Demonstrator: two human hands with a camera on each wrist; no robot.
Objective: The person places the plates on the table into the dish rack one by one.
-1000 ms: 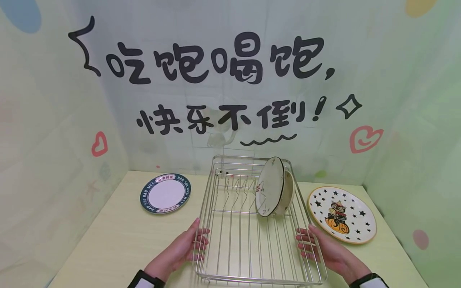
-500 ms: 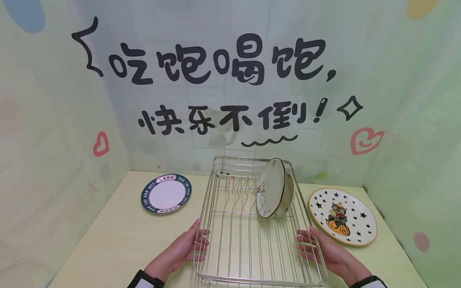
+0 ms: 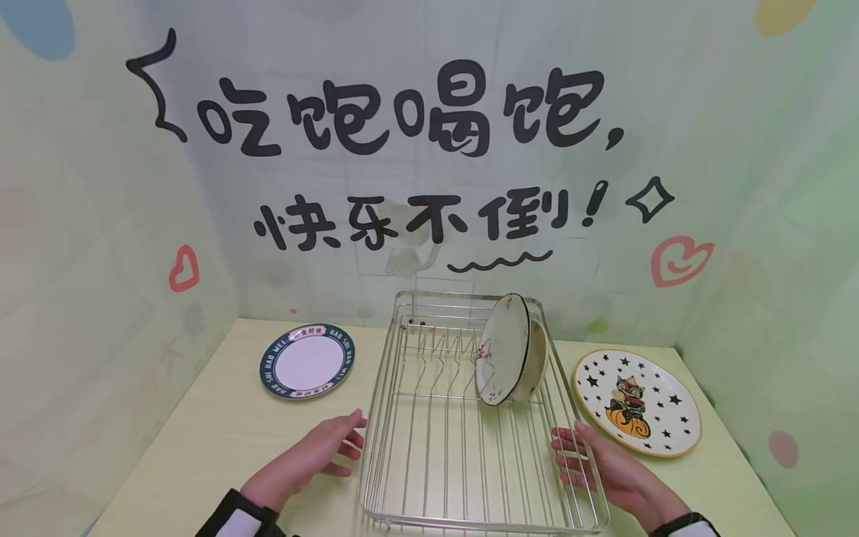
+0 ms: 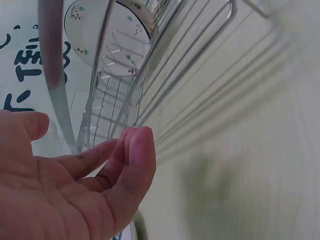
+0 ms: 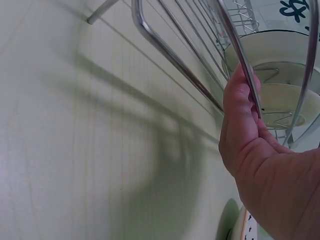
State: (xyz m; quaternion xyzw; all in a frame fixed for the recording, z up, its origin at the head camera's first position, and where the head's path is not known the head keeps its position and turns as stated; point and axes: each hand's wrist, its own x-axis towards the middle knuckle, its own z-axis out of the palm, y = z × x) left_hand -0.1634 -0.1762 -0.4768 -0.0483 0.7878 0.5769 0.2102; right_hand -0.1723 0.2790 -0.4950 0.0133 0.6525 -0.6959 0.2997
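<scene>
- Blue-rimmed plate (image 3: 307, 362) left of wire rack (image 3: 483, 524), starry plate (image 3: 637, 403) right, dishes (image 3: 502, 350) inside
- Left hand (image 3: 312, 451) relaxed, empty, just left of wire rack
- Right hand (image 3: 611, 466) gripping its right side

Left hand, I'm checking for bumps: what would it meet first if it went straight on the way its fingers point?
The left hand would probably meet the left side of the wire rack first; the gap is hard to judge.

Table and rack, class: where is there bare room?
Free: table between the blue-rimmed plate, left hand and left edge; front middle of the rack. Crowded: its right rear, with two dishes; at its right, star plate and right hand.
</scene>
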